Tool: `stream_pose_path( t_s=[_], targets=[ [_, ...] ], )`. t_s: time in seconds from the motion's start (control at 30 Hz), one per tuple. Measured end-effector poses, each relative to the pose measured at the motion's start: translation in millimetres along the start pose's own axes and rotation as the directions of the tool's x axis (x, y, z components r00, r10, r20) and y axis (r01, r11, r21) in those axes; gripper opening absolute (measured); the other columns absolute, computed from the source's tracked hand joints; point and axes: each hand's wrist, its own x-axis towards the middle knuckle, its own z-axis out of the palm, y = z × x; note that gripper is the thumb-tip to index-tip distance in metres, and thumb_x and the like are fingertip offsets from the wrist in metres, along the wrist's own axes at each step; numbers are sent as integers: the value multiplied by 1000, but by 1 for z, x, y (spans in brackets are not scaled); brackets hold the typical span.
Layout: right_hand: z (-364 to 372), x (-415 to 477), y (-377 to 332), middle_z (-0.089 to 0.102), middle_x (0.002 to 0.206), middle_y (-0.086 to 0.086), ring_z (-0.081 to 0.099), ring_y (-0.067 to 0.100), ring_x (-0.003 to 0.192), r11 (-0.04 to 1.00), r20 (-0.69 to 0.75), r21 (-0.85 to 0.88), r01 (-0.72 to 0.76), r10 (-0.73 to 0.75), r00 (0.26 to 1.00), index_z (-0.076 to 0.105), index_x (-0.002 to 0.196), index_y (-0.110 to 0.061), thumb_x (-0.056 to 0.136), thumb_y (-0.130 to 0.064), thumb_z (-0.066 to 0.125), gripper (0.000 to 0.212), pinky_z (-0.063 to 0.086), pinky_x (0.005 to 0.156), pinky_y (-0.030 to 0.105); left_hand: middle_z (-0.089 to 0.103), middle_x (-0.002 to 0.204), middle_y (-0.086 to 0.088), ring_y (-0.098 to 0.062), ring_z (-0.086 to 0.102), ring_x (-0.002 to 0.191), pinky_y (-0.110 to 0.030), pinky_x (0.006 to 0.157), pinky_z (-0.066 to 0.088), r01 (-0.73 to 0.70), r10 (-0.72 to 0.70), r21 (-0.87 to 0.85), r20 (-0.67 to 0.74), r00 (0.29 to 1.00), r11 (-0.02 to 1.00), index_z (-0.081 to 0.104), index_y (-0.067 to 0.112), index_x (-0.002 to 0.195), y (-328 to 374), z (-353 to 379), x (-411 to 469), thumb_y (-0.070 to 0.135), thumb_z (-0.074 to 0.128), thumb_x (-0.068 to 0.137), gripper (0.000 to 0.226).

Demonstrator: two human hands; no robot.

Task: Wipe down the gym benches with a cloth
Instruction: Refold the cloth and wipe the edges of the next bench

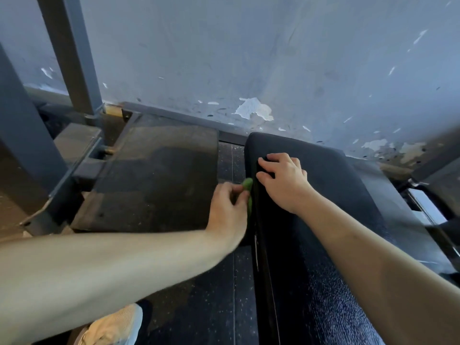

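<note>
A black padded gym bench (331, 245) runs from the bottom middle up to the grey-blue wall. My left hand (229, 210) is beside the bench's left side, shut on a green cloth (248, 185) that is pressed against that side; most of the cloth is hidden by my fingers. My right hand (283, 183) lies flat on top of the pad near its far left edge, fingers spread, holding nothing.
A grey machine frame with upright posts (72, 58) and a worn dark footplate (159, 175) stands left of the bench. A peeling wall (249, 58) closes the far side. More equipment (433, 190) sits at the right. My shoe (117, 327) rests on the speckled rubber floor.
</note>
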Motion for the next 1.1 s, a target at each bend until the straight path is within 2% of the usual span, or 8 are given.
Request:
stream_pose_path(
  t_s=[0.3,0.37,0.53,0.7,0.83,0.93,1.0,1.1],
  targets=[
    [5,-55,2,43,155,-8,26,20,144,999,-86,7,43,-42,995,59,141,-32,103,-29,54,38,21,114,44,65,103,-10,-22,63,94,-44,92,52,-37,40,95,-29,999,995,65,14,89,13,3,37,25,66,98,14],
    [4,-58,1,45,155,-8,27,20,144,999,-99,25,27,-25,995,61,139,-32,103,-30,54,37,22,114,44,64,104,-9,-20,63,95,-43,93,52,-44,47,56,-48,998,997,64,13,89,15,3,32,22,66,98,13],
    [2,-65,0,41,158,-9,22,19,148,998,-48,66,8,-5,999,60,141,-31,102,-28,56,39,20,122,46,63,117,5,5,62,101,-14,88,50,-31,38,-68,112,993,997,57,17,104,-5,-12,-48,15,56,104,2],
    [1,-76,-1,38,160,-7,20,19,150,998,6,68,14,-14,1000,58,142,-29,100,-24,60,43,20,123,48,61,108,-7,-15,63,97,-30,89,51,-89,88,1,128,988,996,56,16,95,-7,-11,-37,17,56,104,8],
    [-1,-77,0,44,156,-11,29,17,149,993,-22,120,7,-4,1000,64,135,-32,95,-26,65,41,25,122,50,60,106,-7,-16,60,92,-32,86,49,-82,79,39,65,995,996,57,16,90,5,-4,-2,21,59,103,13],
    [-2,-80,-1,44,155,-13,29,14,149,992,-27,127,2,1,1000,65,136,-31,95,-26,66,41,22,124,38,59,110,-8,-18,62,97,-39,92,52,-73,75,-27,64,995,997,56,17,93,1,-6,-17,19,57,103,10],
    [-5,-84,-1,44,155,-13,29,13,149,991,-24,136,-12,15,1000,65,136,-29,95,-25,66,41,20,117,23,59,109,-11,-19,62,93,-39,85,52,-39,49,-82,131,990,996,53,22,95,-12,-11,-52,21,53,104,10],
    [-7,-94,0,43,155,-14,27,12,149,990,-1,135,-40,41,999,65,136,-28,95,-24,68,42,21,110,19,56,106,-16,-18,57,83,-34,75,46,-26,43,-72,249,968,997,49,20,99,-23,-22,-90,21,50,106,8]
  ],
)
